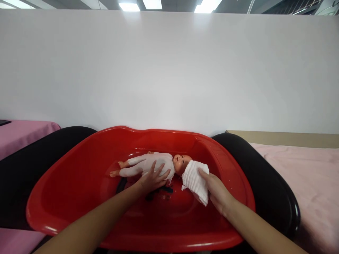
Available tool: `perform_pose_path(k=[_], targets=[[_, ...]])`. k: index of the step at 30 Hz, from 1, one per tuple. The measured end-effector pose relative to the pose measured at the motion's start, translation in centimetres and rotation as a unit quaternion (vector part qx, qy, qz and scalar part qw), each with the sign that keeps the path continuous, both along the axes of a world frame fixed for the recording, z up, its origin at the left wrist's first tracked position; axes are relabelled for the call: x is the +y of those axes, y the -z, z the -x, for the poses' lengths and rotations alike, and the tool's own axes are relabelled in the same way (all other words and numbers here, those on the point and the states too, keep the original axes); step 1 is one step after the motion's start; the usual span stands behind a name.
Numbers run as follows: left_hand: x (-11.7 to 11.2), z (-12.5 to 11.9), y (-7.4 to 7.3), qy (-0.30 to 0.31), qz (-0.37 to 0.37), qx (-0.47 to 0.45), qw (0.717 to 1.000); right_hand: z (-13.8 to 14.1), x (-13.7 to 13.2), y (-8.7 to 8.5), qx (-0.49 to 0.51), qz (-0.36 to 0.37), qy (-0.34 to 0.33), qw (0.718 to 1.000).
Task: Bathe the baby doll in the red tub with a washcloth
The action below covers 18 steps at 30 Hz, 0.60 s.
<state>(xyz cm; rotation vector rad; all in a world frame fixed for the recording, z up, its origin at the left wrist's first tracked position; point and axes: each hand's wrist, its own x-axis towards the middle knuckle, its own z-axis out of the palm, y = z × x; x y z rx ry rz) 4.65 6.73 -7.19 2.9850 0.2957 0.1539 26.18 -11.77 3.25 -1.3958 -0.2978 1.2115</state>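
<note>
A baby doll (159,164) in white clothing lies on its back inside a red baby bathtub (66,176), head to the right and bare feet to the left. My left hand (153,180) rests on the doll's torso with its fingers spread. In my right hand (218,190) a white washcloth (196,180) is pinched, thumb on top and the other fingers mostly beneath it. The cloth is against the top of the doll's head and hangs down toward the tub floor. Part of the doll's body is hidden behind my left hand.
The tub sits in a black surround (265,176). Pink fabric (26,135) covers a surface on the left, and paler pink bedding (304,176) lies to the right. A white partition (169,70) rises directly behind. Water drops dot the tub's right wall.
</note>
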Motion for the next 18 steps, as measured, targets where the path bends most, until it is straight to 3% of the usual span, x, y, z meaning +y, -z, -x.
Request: perform_pose_path(k=[4,10,14,18], targets=[[1.2,0.5,0.7,0.01,-0.112,0.045,0.993,0.5,0.3,0.2,-0.024,-0.005,-0.02,0.999],[3.4,-0.1,1.1,-0.023,-0.136,0.048,0.989,0.9,2.7,1.0,-0.182,0.01,-0.093,0.979],[4.4,-0.3,-0.2,-0.058,-0.186,0.031,0.98,0.4,5.5,3.0,-0.118,0.034,-0.063,0.99],[4.7,-0.1,-1.6,-0.066,-0.195,0.025,0.978,1.4,8.1,6.2,-0.058,0.055,-0.062,0.995]])
